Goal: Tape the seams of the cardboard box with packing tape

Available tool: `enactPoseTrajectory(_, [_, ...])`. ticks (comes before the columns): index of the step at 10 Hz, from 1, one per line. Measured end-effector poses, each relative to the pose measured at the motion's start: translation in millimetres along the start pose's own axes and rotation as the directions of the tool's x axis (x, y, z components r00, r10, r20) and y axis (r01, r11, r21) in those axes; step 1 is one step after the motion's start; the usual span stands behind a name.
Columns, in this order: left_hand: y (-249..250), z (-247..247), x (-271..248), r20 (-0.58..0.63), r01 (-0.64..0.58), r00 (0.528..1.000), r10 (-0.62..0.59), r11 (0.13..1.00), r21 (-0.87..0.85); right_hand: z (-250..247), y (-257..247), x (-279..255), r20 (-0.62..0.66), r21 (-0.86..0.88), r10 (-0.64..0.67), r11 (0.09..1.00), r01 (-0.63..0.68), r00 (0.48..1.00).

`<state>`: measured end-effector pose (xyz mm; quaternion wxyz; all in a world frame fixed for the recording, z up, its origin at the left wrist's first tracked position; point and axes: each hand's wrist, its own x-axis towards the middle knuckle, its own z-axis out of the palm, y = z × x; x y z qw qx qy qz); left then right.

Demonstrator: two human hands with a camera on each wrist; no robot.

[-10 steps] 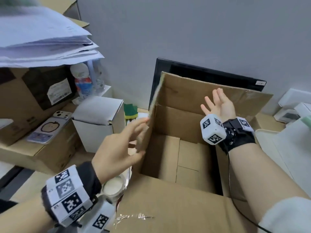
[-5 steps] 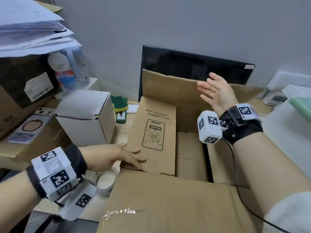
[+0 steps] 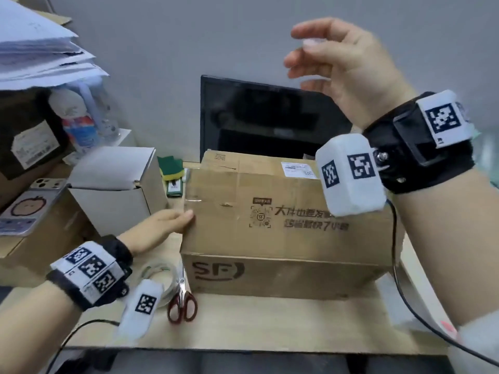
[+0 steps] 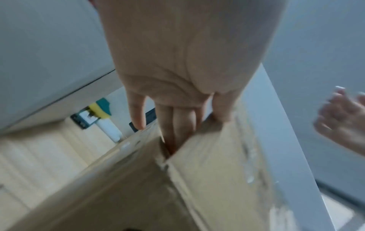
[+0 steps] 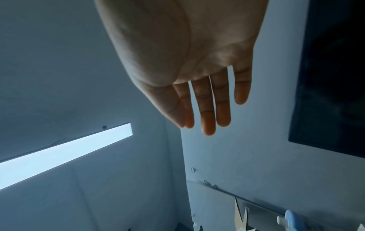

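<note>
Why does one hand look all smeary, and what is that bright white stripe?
In the head view the raised right hand is smeared, while the left hand on the box is sharper. The left wrist view is blurry almost all over, the box edges streaked. In the right wrist view the stripe is a ceiling light, glaring white, and the palm looks dark against it.

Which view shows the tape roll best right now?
Head view. The tape roll lies flat on the desk beside the red-handled scissors, partly hidden behind the left wrist's marker block. The left wrist view shows only the left hand on the cardboard box; the right wrist view faces wall and ceiling. Neither shows the roll.
</note>
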<state>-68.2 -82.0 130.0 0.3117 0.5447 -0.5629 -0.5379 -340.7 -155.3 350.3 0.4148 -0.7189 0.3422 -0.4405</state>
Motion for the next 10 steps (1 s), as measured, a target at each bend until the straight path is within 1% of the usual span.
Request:
enactPoseTrajectory(1, [9, 11, 13, -0.158, -0.087, 0.983, 0.099, 0.993, 0.078, 7, 2, -9, 0.075, -0.121, 0.026, 0.993, -0.017, 0.997])
enactPoseTrajectory(2, [11, 24, 27, -0.309, -0.083, 0.916, 0.256, 0.874, 0.478, 10, 39, -18, 0.147, -0.325, 0.279, 0.920, -0.220, 0.949])
enactPoseTrajectory(3, [18, 40, 38, -0.177, -0.081, 0.917, 0.357, 0.603, 0.793, 6, 104, -34, 0.122, -0.597, 0.537, 0.712, -0.370, 0.835])
enactPoseTrajectory(4, [26, 53, 54, -0.059, -0.068, 0.977, 0.207, 0.556, 0.828, 1, 172, -65, -0.087, -0.732, 0.671, 0.458, -0.504, 0.736])
enactPoseTrajectory(5, [29, 57, 71, -0.014, -0.018, 0.998, 0.062, 0.493, 0.870, 6, 215, -88, -0.095, -0.861, 0.669, 0.317, -0.399, 0.737])
enactPoseTrajectory(6, [30, 55, 79, -0.023, 0.042, 0.999, -0.047, 0.439, 0.897, 9, 221, -90, -0.106, -0.899, 0.662, 0.255, -0.357, 0.742])
enactPoseTrajectory(7, [30, 53, 82, -0.011, 0.035, 0.998, -0.060, 0.424, 0.905, 12, 224, -89, -0.111, -0.902, 0.657, 0.248, -0.353, 0.745])
enactPoseTrajectory(8, [35, 55, 80, -0.019, 0.051, 0.997, -0.072, 0.470, 0.881, 14, 222, -88, -0.120, -0.882, 0.662, 0.272, -0.385, 0.740])
enactPoseTrajectory(9, [55, 47, 82, 0.027, 0.075, 0.982, -0.185, 0.523, 0.849, 13, 212, -82, -0.115, -0.837, 0.681, 0.325, -0.440, 0.723])
enactPoseTrajectory(10, [110, 36, 83, 0.071, 0.136, 0.976, -0.206, 0.831, 0.540, 10, 170, -55, -0.070, -0.498, 0.618, 0.659, -0.564, 0.783])
